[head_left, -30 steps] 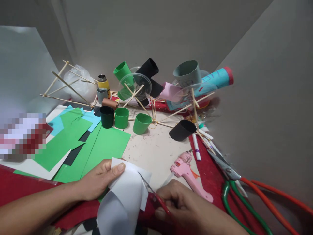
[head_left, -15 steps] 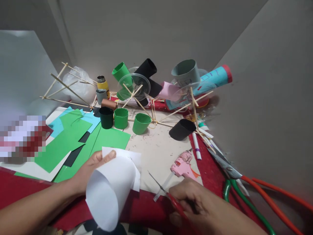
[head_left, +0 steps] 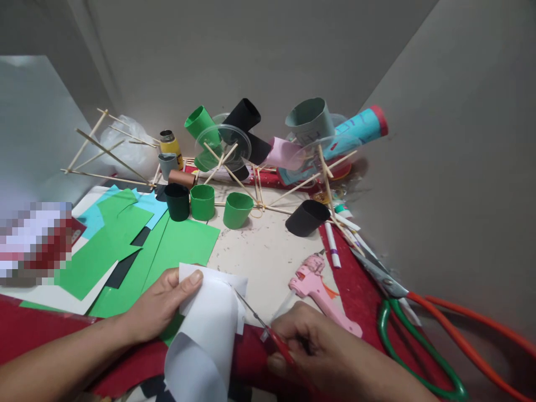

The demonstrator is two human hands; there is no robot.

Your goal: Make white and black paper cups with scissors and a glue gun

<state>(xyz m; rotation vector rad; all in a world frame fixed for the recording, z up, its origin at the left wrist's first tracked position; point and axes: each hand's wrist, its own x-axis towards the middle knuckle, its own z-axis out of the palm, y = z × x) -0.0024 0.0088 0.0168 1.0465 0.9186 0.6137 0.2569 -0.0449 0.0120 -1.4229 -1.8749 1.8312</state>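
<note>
Your L hand (head_left: 161, 304) pinches the white paper (head_left: 205, 335) at its top edge, thumb on the front, fingers behind, so it's clamped on the sheet. The paper curls down & toward you in a loose roll, low centre of view, over the red cloth (head_left: 37, 329) at the near edge of the table (head_left: 268, 251).

Your R hand (head_left: 318, 352) is closed round the red handles of the scissors (head_left: 268, 332). The blades point up & left, away from you, w/ the long axis on a diagonal from the R hand to the paper's upper right edge. The tip sits at that edge, touching or just short; can't tell which. The blades look nearly together, but they're too thin to be sure.

So the paper lies left of the R hand, w/ the tip nearer the L thumb than the roll's bottom. Only the L hand grips the sheet.

Nearby: a pink glue gun (head_left: 318, 287) just right of the blades, a green sheet (head_left: 180, 248) behind the L hand, and big shears (head_left: 389, 290) far right, well apart.
</note>
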